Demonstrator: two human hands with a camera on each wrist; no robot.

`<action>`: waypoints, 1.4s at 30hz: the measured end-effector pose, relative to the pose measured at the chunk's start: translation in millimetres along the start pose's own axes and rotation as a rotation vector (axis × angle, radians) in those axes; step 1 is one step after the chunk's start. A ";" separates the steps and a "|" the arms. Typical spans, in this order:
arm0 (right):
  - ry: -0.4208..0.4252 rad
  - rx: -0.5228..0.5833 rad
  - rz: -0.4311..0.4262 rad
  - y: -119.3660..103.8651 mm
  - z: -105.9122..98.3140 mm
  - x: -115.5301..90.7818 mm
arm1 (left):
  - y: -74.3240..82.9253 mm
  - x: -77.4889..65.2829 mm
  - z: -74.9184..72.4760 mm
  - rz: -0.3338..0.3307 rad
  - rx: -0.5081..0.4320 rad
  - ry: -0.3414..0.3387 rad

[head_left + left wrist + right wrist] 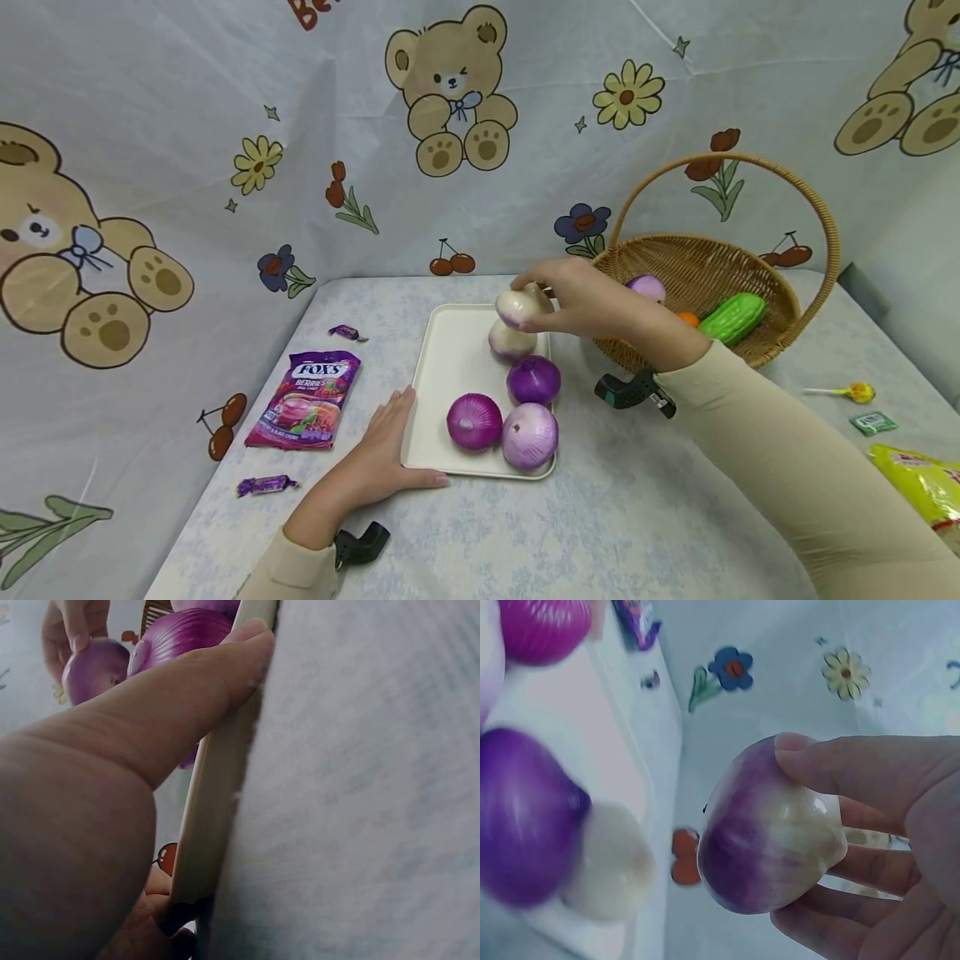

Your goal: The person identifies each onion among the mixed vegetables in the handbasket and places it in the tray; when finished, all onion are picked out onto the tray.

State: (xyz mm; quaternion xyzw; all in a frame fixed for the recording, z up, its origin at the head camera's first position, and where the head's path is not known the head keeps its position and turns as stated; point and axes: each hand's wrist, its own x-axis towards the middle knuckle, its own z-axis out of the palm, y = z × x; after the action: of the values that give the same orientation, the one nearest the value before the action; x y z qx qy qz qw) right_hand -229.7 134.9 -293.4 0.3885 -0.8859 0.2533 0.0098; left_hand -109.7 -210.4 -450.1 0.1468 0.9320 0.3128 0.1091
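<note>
My right hand (588,296) holds a purple-and-white turnip (761,840) above the far right part of a cream tray (450,358). In the right wrist view, its thumb and fingers pinch the pale end. Just under it in the head view, a second whitish turnip (508,343) lies on the tray. Nearer to me on the tray sit a dark purple onion (534,380), a red onion (474,422) and a pale purple onion (530,437). My left hand (382,454) rests at the tray's near left corner, fingers extended along the left side, thumb (217,671) against the front rim.
A wicker basket (780,337) with a tall handle stands at the right, holding a green ridged vegetable (733,318) and a purple one (647,288). Left lie a candy bag (306,400) and wrapped candies (266,485). Right are a lollipop (858,392) and a yellow bag (918,483).
</note>
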 end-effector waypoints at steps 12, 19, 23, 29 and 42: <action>-0.118 0.065 -0.042 -30.1 64.5 34.6 | -0.5 -1.1 -0.5 0.003 -0.010 -0.010; -0.238 0.048 0.003 -27.1 92.8 45.0 | -0.3 -1.0 -0.5 -0.005 -0.009 -0.017; -0.261 0.031 0.010 -25.6 99.8 45.7 | -0.6 -0.7 -0.6 -0.003 -0.009 -0.018; -0.273 0.015 0.009 -23.8 105.5 48.3 | -0.3 -0.7 -0.8 -0.003 -0.010 -0.015; -0.249 0.004 0.026 -27.8 96.1 40.4 | -0.9 -0.5 -0.8 0.000 -0.012 -0.015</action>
State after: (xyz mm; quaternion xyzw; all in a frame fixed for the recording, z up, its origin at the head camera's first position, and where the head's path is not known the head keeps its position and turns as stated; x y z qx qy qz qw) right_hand -221.4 47.6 -356.3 0.4054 -0.8847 0.2051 -0.1046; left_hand -109.7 -211.7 -449.9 0.1486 0.9293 0.3173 0.1168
